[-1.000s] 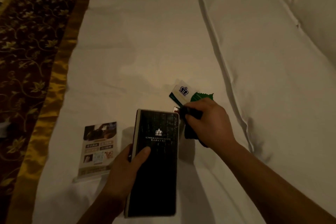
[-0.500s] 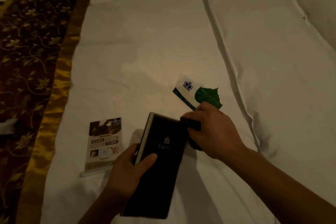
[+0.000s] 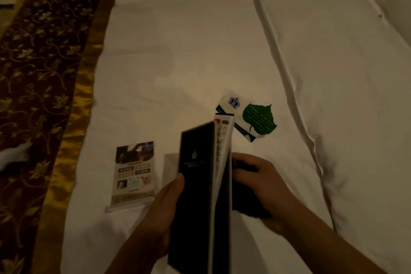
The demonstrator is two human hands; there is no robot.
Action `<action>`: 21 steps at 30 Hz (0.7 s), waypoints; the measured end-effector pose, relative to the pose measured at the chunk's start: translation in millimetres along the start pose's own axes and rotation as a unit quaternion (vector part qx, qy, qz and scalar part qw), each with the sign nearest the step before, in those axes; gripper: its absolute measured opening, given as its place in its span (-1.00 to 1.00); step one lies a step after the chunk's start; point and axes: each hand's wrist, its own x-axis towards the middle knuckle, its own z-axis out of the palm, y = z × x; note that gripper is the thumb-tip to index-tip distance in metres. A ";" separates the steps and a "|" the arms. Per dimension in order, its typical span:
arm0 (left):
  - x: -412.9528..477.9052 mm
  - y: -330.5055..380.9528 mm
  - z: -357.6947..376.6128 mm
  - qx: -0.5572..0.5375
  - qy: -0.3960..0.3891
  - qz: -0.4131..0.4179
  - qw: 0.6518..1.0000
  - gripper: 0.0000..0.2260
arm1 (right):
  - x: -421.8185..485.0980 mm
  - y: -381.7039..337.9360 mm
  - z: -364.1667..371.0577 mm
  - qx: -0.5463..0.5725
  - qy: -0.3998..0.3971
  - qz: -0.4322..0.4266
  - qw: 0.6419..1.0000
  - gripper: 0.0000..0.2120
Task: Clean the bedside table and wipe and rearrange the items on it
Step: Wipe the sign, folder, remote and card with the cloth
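Head view: mid-task, I'd say. Your left hand [image 3: 164, 211] grips the black folder [image 3: 195, 184] on edge over the bed [image 3: 178, 51], and your right hand [image 3: 262, 182] is curled round a dark cloth [image 3: 246, 204] beside its back cover. The bedside table is out of view. The sign stand [image 3: 133, 173], logo card [image 3: 231, 102] and leaf card [image 3: 259, 119] lie on the sheet, not yet put back. The folder is the only holder: a remote [image 3: 223, 131] shows at its top edge, but you can't tell if it's inside or behind.

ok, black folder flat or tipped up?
Tipped up. The left hand grips the black folder, held off the bed, its light page edge facing the camera.
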 end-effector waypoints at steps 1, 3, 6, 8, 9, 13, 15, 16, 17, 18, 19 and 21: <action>1.1 -0.6 1.1 0.024 0.014 0.022 0.999 -0.34 | -4.7 4.6 4.0 0.010 -0.009 0.001 1.000 -0.73; 2.8 -0.5 7.0 0.065 0.022 0.098 0.993 -0.46 | -12.0 12.8 12.0 0.025 0.012 -0.017 0.999 -0.74; -1.0 0.4 26.2 0.090 0.006 0.150 0.985 -0.55 | -15.9 22.6 17.4 -0.038 0.107 -0.098 0.989 -0.68; -4.4 -0.4 36.8 0.092 -0.001 0.104 0.990 -0.52 | -15.4 27.3 19.0 -0.077 0.136 -0.137 0.978 -0.63; -5.3 -1.3 37.8 0.063 -0.008 0.061 0.996 -0.43 | -15.0 30.6 19.9 -0.114 0.149 -0.153 0.970 -0.62; -8.9 -2.9 30.3 0.011 -0.080 -0.033 0.996 -0.37 | -18.2 33.5 23.0 -0.350 0.164 -0.250 0.888 -0.62; -11.0 -3.2 25.8 0.009 -0.087 -0.005 0.996 -0.27 | -20.4 26.9 22.0 -0.410 0.121 -0.300 0.853 -0.60; -12.7 -3.8 24.3 0.002 -0.099 0.002 0.995 -0.25 | -19.0 23.6 20.1 -0.437 0.099 -0.326 0.832 -0.61; -13.4 -5.4 22.0 0.007 -0.108 0.006 0.994 -0.25 | -14.3 19.5 17.3 -0.469 0.088 -0.346 0.807 -0.61; -14.5 -6.8 20.2 0.025 -0.111 0.007 0.994 -0.26 | -6.3 14.9 13.6 -0.499 0.093 -0.358 0.784 -0.61; -14.9 -7.7 19.2 0.033 -0.107 0.010 0.994 -0.26 | 3.6 9.0 9.8 -0.514 0.115 -0.357 0.772 -0.62; -13.9 -6.8 19.6 0.003 -0.103 0.017 0.995 -0.24 | 20.8 -3.3 2.1 -0.500 0.180 -0.323 0.783 -0.63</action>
